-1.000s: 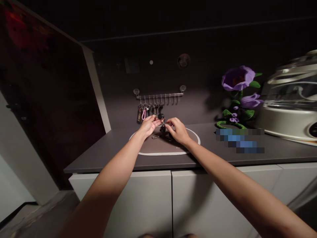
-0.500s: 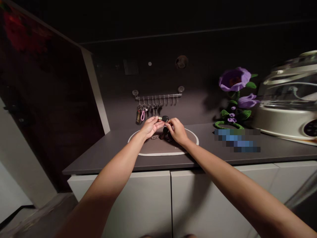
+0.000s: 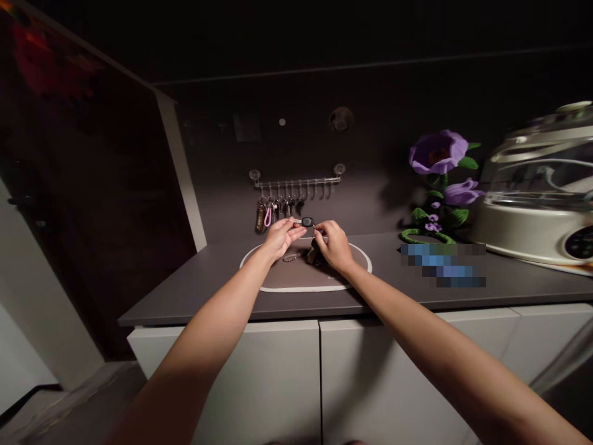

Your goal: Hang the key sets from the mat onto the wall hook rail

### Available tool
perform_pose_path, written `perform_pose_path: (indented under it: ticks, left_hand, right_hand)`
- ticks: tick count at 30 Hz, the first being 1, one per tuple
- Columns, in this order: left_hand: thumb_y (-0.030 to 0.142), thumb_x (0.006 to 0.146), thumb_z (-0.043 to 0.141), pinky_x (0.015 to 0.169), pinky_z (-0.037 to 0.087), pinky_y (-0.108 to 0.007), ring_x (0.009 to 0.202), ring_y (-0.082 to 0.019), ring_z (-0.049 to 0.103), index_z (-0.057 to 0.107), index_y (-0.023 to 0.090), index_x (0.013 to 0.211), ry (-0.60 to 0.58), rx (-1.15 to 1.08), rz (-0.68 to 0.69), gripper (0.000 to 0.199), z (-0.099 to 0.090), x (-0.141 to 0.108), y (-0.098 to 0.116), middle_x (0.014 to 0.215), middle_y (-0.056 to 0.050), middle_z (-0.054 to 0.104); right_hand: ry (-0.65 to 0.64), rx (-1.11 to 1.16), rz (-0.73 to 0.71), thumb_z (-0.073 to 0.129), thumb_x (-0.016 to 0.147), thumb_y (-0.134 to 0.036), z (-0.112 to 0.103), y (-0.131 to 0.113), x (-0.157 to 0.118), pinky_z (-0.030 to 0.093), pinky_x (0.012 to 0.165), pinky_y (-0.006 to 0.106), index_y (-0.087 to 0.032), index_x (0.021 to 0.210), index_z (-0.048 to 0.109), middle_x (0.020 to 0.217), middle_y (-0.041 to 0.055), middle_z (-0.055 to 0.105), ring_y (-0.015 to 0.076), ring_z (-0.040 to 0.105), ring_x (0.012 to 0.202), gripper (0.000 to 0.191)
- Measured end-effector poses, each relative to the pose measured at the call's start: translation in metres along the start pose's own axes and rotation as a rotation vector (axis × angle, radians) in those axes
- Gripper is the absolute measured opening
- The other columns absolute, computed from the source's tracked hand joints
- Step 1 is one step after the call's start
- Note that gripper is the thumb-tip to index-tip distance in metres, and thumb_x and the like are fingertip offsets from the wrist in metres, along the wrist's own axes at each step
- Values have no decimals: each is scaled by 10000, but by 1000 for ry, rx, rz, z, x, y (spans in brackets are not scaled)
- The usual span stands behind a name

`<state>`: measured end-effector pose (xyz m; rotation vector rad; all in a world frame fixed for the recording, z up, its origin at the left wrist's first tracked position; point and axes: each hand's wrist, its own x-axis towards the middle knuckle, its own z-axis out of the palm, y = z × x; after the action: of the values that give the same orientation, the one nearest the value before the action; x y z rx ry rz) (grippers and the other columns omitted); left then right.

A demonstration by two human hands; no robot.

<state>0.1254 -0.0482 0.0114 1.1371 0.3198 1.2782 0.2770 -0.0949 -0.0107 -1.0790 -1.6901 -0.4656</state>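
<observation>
A black-headed key [image 3: 306, 221] is pinched by its blade in my left hand [image 3: 280, 238], over the oval mat. My right hand [image 3: 334, 246] is closed just to the right of the key's head, its thumb and forefinger on what looks like a small ring. Beneath my right hand hang or lie dark items [image 3: 317, 256], partly hidden by the fingers. A beaded loop [image 3: 293, 257] shows between my hands above the brown mat with a white rim [image 3: 296, 288].
On the wall, a clear hook rail [image 3: 299, 182] carries several keys and a pink loop [image 3: 267, 216] on its left half. Purple flowers [image 3: 438, 152] and a cream appliance [image 3: 523, 228] stand at the right of the dark counter [image 3: 185, 296].
My right hand has drawn slightly away from the key's head, and a wider gap shows between my hands. The dark items below have shifted a little to the right.
</observation>
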Motion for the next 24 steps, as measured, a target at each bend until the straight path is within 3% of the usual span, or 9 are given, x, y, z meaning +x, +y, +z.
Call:
perform_pose_path:
  ticks: [9,15,20,24]
  left_hand:
    - [216,820,495,776,510,-389,610,-137,632,462,120,688,131,103,-2,167,-2,2,0,555,20,498]
    - [185,826,458,573,501,-270,467,-99,568,476,122,694,205,249,-135,147,-3,1,-2,518,32,465]
    - [212,808,488,495,443,-213,457,-82,531,492,118,665,106,318,-252,171,-9,2,-8,514,18,477]
    - [287,806,500,479,406,-194,468,-70,508,499,121,659,14,399,-243,222,-8,0,-10,539,8,488]
  right_hand:
    - [33,97,8,410,849,-300,0,0,5,399,749,301,-184,794,547,843,73,547,177,503,811,188]
    - [40,308,218,462,806,-368,2,1,10,400,712,283,-171,747,555,797,55,565,158,507,760,225]
    - [44,513,410,508,732,-469,5,5,17,395,635,253,-153,760,554,727,28,561,131,487,661,321]
    - [32,636,512,530,692,-505,4,2,28,378,532,230,-156,735,523,632,-12,498,96,429,544,352]
